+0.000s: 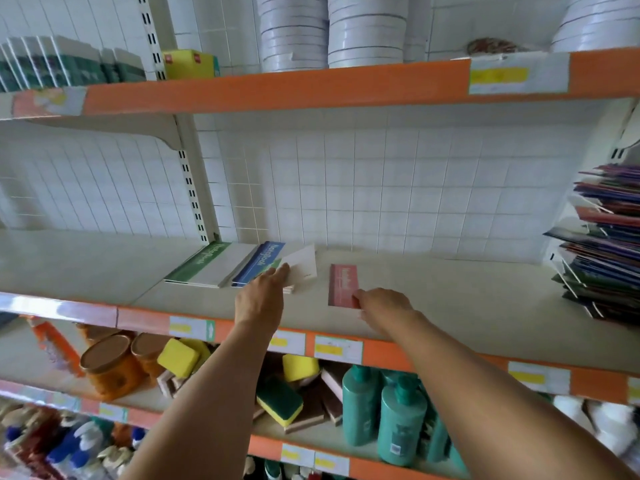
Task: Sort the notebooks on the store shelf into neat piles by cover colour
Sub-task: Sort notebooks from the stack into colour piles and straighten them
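On the cream shelf (450, 299) a green-and-white notebook (207, 263) lies at the back left, with a blue notebook (261, 259) right beside it. A pale notebook (304, 266) overlaps the blue one, lifted at an angle; my left hand (261, 299) holds its near corner. A red notebook (343, 284) lies flat to the right, apart from the others. My right hand (384, 304) pinches its near right corner with the fingers closed on it.
A rack of dark multicoloured folders (606, 244) fills the shelf's right end. The orange shelf lip (388, 351) runs along the front. Below stand sponges (277, 400), teal bottles (398, 417) and orange jars (110, 365). White stacked plates (363, 26) sit above.
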Tool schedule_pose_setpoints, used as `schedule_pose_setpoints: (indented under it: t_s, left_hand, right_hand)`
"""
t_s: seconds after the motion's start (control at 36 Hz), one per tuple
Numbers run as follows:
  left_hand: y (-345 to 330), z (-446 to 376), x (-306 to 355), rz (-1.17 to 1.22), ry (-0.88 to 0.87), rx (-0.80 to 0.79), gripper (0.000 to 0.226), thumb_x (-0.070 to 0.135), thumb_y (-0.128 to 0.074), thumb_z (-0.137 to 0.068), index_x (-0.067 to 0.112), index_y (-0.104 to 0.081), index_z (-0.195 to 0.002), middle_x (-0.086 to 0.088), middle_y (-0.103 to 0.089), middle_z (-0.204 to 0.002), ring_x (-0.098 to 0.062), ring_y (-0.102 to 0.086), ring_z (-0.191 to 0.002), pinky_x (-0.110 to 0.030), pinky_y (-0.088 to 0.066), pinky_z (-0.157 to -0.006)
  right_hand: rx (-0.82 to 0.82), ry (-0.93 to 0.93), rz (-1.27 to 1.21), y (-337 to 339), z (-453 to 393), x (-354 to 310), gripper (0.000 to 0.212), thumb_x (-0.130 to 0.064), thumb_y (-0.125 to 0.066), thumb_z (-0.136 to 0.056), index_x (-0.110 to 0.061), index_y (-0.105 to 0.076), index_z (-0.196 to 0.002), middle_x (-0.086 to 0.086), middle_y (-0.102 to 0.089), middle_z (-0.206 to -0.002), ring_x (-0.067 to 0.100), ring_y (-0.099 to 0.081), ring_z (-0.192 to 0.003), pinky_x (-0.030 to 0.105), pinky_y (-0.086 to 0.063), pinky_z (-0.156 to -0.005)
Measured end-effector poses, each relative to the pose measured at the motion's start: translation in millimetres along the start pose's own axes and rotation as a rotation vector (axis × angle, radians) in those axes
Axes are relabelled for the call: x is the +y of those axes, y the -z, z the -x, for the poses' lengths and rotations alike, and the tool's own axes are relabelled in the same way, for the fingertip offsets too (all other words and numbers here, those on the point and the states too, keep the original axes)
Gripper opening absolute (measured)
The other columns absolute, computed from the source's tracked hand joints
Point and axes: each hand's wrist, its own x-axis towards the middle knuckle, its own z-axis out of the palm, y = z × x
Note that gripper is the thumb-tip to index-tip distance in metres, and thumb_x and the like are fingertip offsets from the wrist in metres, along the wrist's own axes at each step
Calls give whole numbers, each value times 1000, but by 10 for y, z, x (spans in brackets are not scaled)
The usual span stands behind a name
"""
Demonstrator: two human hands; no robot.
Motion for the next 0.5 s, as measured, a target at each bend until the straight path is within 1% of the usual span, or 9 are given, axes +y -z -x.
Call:
schedule_pose_setpoints:
  t_s: [0.11,0.22,0.31,0.39,0.5]
  left_hand:
    - [-76,-147,-118,23,-3,-7,53,-1,-37,-94,26,-40,-140,-7,-55,-128,-33,-58,-108,-40,-47,-80]
    - [-141,-300,-265,14,-49,-16,51,1,-38,-94,25,-41,-139,-6,-56,-129,-33,-59,-107,-41,-47,-81]
    - [-179,-429,-382,-9,-88,-19,50,2,-37,-94,25,-41,-139,-4,-55,-130,-31,-59,-107,-39,-47,-80]
    - [-210,-568,-492,-7,-125,-21,51,3,-37,-94,25,-40,-139,-2,-54,-132,-31,-58,-107,-38,-47,-79]
    - [-260,-737,-658,14,-180,-23,50,4,-37,-95,27,-38,-140,-4,-54,-130,-32,-59,-104,-39,-47,-78]
  right_hand:
    - [-65,-11,-46,-58,-204,-33,40,-29,-45,-98,-18,-42,-135,10,-55,-126,29,-53,-115,33,-39,-80]
    - [-125,-44,-60,-97,-385,-101,46,-32,-42,-98,-19,-36,-141,10,-50,-131,29,-49,-120,36,-41,-90]
    - [-161,-74,-82,-95,-497,-153,51,-32,-44,-98,-19,-30,-146,10,-46,-134,29,-46,-123,38,-40,-96]
    - [-211,-100,-108,-62,-586,-198,53,-36,-43,-99,-18,-28,-147,11,-41,-141,30,-42,-128,42,-39,-102]
    - [-230,-146,-127,-31,-673,-254,51,-39,-36,-102,-16,-29,-147,11,-37,-145,31,-40,-130,43,-37,-105]
